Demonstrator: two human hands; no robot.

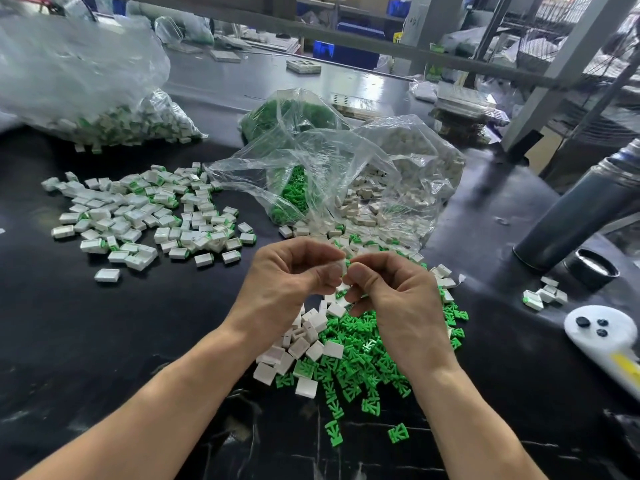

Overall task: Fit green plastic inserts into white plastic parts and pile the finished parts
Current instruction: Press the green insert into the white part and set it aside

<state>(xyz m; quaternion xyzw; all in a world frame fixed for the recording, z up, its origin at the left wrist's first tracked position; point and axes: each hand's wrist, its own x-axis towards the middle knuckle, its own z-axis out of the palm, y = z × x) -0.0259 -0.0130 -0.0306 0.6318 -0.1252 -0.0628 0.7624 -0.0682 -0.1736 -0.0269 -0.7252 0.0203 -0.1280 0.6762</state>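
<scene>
1. A large clear plastic bag of finished white-and-green parts point(114, 123) is lying at the far left of the black tabletop point(104, 341).
2. A loose pile of finished white plastic parts with green inserts fitted point(145, 216) is spreading out below it.
3. The left hand point(291, 275) is pinching a small white plastic part point(343, 266) at its fingertips.
4. The right hand point(394, 292) is meeting it, fingers curled against the same part; any insert there is hidden.
5. A heap of loose green plastic inserts point(360, 368) and unfitted white plastic shells point(304, 341) is lying beneath both hands.
6. An open clear bag of green and white stock point(346, 174) is sitting behind.
7. A dark grey cylindrical flask point(581, 209) is leaning at right.
</scene>
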